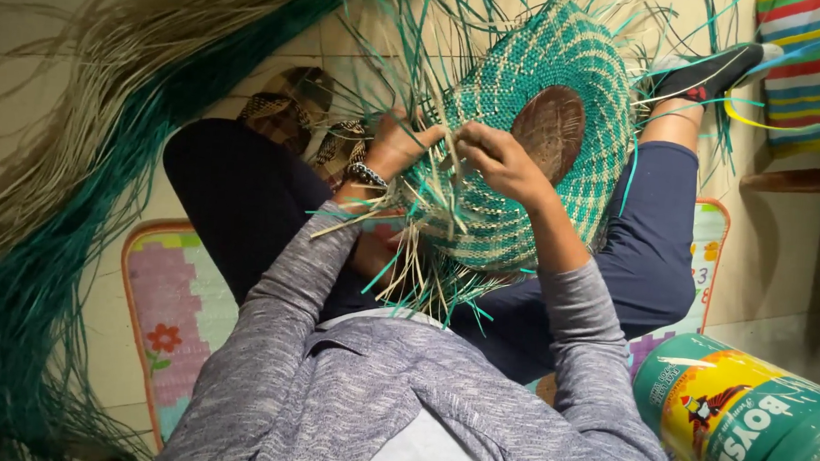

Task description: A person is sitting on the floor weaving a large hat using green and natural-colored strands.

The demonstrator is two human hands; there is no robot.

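Observation:
A round teal-and-cream woven piece (539, 88) rests on my lap, with a brown wooden disc (548, 125) at its centre and loose straw ends sticking out all round. My left hand (398, 146), with a beaded band at the wrist, pinches cream strands (430, 199) at the weave's near-left edge. My right hand (498, 158) meets it there, fingers closed on the same bunch of strands. Both sleeves are grey knit.
A long bundle of cream and teal straw (66, 194) trails down the left. I sit on a colourful foam mat (177, 312); sandals (295, 103) lie beyond my left knee. A green and yellow can (746, 416) lies at the lower right; striped fabric (811, 64) is at the upper right.

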